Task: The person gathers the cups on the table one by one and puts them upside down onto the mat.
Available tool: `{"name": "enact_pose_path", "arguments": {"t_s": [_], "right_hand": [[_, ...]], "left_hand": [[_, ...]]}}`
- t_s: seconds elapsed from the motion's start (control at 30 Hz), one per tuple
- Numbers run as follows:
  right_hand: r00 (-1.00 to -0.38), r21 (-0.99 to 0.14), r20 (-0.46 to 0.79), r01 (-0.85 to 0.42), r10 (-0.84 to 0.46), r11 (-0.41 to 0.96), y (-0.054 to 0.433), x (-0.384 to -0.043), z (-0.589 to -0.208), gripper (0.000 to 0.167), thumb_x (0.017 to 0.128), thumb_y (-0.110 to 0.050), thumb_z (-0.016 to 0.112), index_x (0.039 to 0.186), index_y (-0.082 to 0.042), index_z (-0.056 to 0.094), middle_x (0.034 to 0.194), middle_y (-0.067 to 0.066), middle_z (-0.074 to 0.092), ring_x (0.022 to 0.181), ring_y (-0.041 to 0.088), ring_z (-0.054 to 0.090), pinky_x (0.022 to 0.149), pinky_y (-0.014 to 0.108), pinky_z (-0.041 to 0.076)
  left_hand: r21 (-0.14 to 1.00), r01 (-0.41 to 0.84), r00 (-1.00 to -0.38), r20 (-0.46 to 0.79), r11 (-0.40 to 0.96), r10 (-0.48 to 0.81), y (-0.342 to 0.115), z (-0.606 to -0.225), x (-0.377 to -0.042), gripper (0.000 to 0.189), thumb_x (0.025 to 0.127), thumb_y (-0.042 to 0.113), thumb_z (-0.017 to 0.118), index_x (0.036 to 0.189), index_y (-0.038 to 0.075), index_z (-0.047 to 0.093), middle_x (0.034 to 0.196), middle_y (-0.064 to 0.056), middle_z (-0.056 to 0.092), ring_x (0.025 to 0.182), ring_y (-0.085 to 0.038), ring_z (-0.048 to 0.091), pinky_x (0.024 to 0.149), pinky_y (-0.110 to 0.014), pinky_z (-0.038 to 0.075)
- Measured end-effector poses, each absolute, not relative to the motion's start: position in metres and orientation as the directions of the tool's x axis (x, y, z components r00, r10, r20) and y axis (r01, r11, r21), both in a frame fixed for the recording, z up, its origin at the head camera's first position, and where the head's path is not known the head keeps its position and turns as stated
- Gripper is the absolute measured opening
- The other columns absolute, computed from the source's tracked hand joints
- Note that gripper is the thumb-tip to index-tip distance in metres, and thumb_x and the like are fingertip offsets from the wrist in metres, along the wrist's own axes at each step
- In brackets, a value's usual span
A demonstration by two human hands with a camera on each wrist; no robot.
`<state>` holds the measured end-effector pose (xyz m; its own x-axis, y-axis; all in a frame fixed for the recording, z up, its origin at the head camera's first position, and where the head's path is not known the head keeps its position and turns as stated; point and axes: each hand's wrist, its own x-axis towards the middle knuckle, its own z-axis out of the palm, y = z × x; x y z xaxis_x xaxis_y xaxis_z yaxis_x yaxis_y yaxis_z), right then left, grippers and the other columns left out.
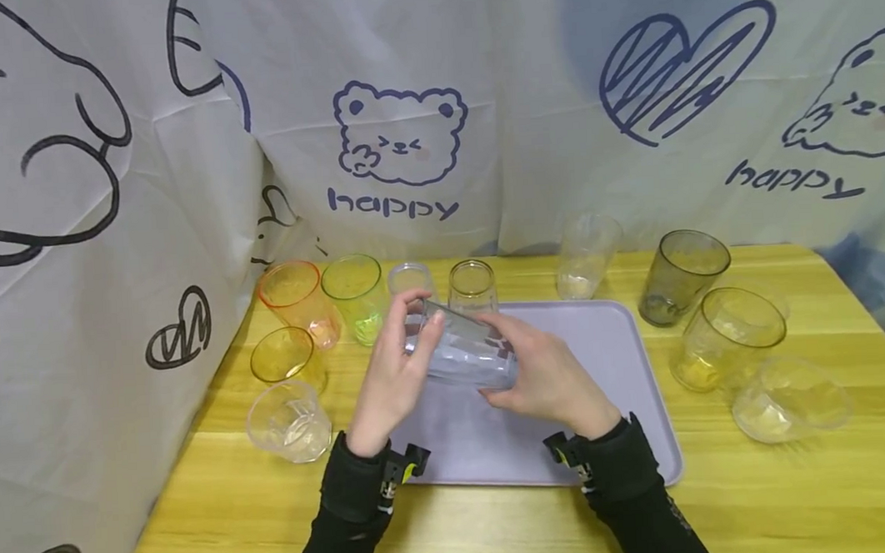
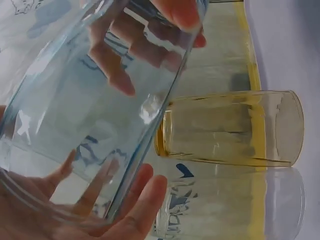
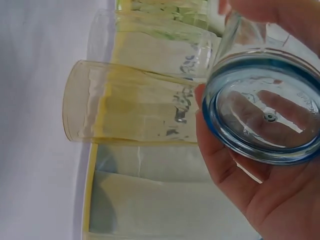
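Observation:
A clear, bluish drinking glass (image 1: 467,350) lies tilted on its side between both hands, above the lilac tray (image 1: 605,360). My left hand (image 1: 393,371) grips its left end, thumb on the near side. At the other end my right hand (image 1: 549,375) holds it around the thick base (image 3: 267,117), which faces the right wrist camera. Behind the held glass, an amber-tinted glass (image 2: 220,130) and a clear glass (image 2: 285,205) stand upside down side by side on the tray's far part.
To the left stand an orange glass (image 1: 293,293), a green glass (image 1: 355,298), an amber glass (image 1: 285,364) and a clear glass (image 1: 293,426). On the right are a tall clear glass (image 1: 584,261), a grey glass (image 1: 679,281), a yellowish glass (image 1: 724,341) and another clear glass (image 1: 772,409). Printed cloth hangs behind.

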<state>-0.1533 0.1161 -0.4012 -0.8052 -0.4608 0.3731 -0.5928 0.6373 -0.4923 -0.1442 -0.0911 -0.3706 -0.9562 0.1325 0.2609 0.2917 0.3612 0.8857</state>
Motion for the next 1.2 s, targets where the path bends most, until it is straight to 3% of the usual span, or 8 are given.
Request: {"name": "enact_pose_path", "arguments": {"t_s": [0.2, 0.33, 0.5, 0.7, 1.03, 1.2], "right_hand": [[-0.818, -0.479, 0.348, -0.576, -0.459, 0.663, 0.123, -0.152, -0.397, 0.094, 0.062, -0.021, 0.094, 0.144, -0.010, 0.050, 0.115, 0.006, 0.070, 0.089, 0.017, 0.066, 0.077, 0.034, 0.058], [-0.825, -0.458, 0.325, -0.565, -0.462, 0.687, 0.128, -0.150, -0.393, 0.093, 0.063, -0.020, 0.094, 0.145, -0.011, 0.050, 0.116, 0.006, 0.070, 0.087, 0.016, 0.065, 0.073, 0.031, 0.056], [-0.831, -0.420, 0.292, -0.557, -0.474, 0.717, 0.133, -0.147, -0.390, 0.091, 0.063, -0.020, 0.094, 0.143, -0.009, 0.051, 0.115, 0.007, 0.071, 0.087, 0.017, 0.066, 0.072, 0.032, 0.056], [-0.842, -0.388, 0.241, -0.539, -0.482, 0.748, 0.137, -0.146, -0.386, 0.085, 0.060, -0.019, 0.095, 0.134, -0.004, 0.057, 0.112, 0.009, 0.072, 0.090, 0.021, 0.068, 0.076, 0.038, 0.059], [-0.869, -0.353, 0.138, -0.492, -0.475, 0.796, 0.142, -0.144, -0.378, 0.079, 0.059, -0.019, 0.096, 0.129, -0.005, 0.061, 0.113, 0.009, 0.073, 0.097, 0.027, 0.071, 0.081, 0.043, 0.060], [-0.877, -0.347, 0.096, -0.472, -0.470, 0.810, 0.143, -0.143, -0.374, 0.080, 0.060, -0.018, 0.095, 0.131, -0.004, 0.061, 0.116, 0.010, 0.073, 0.099, 0.028, 0.071, 0.083, 0.044, 0.060]], "left_hand": [[0.783, 0.377, -0.925, 0.349, 0.495, 0.151, -0.091, -0.369, -0.147, 0.050, 0.101, 0.036, 0.055, 0.143, 0.008, 0.048, 0.137, -0.013, 0.057, 0.124, -0.031, 0.058, 0.106, -0.050, 0.050], [0.641, 0.468, -0.874, 0.437, 0.609, 0.212, -0.091, -0.370, -0.148, 0.053, 0.097, 0.039, 0.059, 0.141, 0.010, 0.052, 0.140, -0.011, 0.056, 0.130, -0.029, 0.055, 0.110, -0.050, 0.048], [0.425, 0.582, -0.787, 0.507, 0.693, 0.351, -0.092, -0.371, -0.147, 0.060, 0.088, 0.047, 0.068, 0.138, 0.016, 0.056, 0.140, -0.009, 0.056, 0.131, -0.028, 0.053, 0.110, -0.049, 0.048], [0.278, 0.656, -0.716, 0.524, 0.702, 0.462, -0.093, -0.369, -0.143, 0.076, 0.074, 0.058, 0.079, 0.138, 0.022, 0.057, 0.142, -0.005, 0.056, 0.133, -0.026, 0.052, 0.111, -0.047, 0.047], [0.172, 0.666, -0.720, 0.405, 0.726, 0.564, -0.091, -0.372, -0.140, 0.100, 0.060, 0.069, 0.086, 0.143, 0.023, 0.054, 0.146, -0.004, 0.057, 0.133, -0.025, 0.055, 0.114, -0.049, 0.045], [0.154, 0.645, -0.745, 0.345, 0.749, 0.571, -0.088, -0.377, -0.140, 0.110, 0.053, 0.067, 0.090, 0.147, 0.025, 0.050, 0.148, 0.000, 0.055, 0.132, -0.025, 0.055, 0.112, -0.050, 0.046]]}}
